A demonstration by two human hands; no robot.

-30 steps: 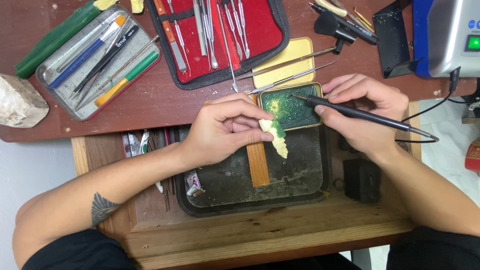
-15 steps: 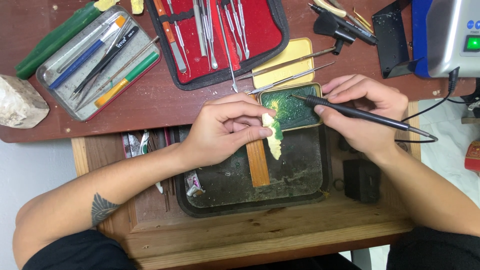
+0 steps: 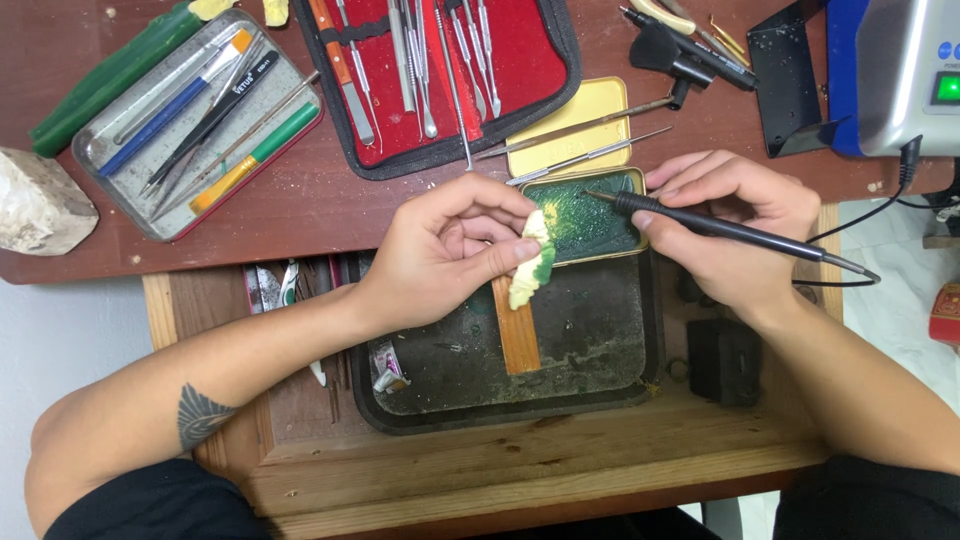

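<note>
— What's changed?
— The wax piece (image 3: 530, 262) has tilted more upright than a moment ago.
— The setting?
— A reddish wooden bench (image 3: 330, 200) over a dark tray (image 3: 590, 350).
— The piece?
— Cream, green-smeared, pinched in the left hand (image 3: 450, 245) beside the green tin (image 3: 585, 215). The right hand (image 3: 730, 225) is closed around a black corded pen (image 3: 740, 232).

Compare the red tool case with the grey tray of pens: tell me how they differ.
The red tool case is soft fabric with a dark zip edge; the grey tray is a rigid metal tin. The case holds silvery metal hand tools strapped in a row; the tray holds loose pens and tools with blue, black, green and yellow handles. The case lies top centre; the tray sits further left. Both lie open on the reddish table, untouched by either hand.
</note>
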